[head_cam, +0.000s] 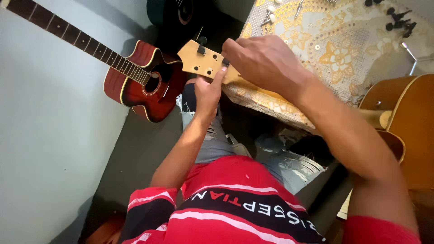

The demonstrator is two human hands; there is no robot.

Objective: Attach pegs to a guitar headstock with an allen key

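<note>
Two hands work on a pale wooden guitar headstock (201, 61) that juts out past the edge of a table, above the person's lap. Small holes show along its face and a dark tuning peg (201, 41) sticks up at its far end. The right hand (260, 61) lies over the neck side of the headstock, its fingers curled down and closed around the wood, with the fingertips pinching a small dark part (225, 62) at the edge. The left hand (207, 92) comes up from below; its index finger is stretched straight and presses against the underside of the headstock beside that dark part, while its other fingers are folded in.

Under the right forearm lies a yellow patterned tablecloth (334, 49), strewn with loose tuning pegs: pale ones (269, 17) near its far edge and black ones (398, 20) toward the corner. Left of the headstock, a red acoustic guitar (144, 81) leans against a light wall (49, 135), with a dark guitar body (174, 13) behind it. On the right edge sits an orange-brown guitar body (407, 117). The person wears a red striped shirt (235, 208) and torn grey jeans (289, 165).
</note>
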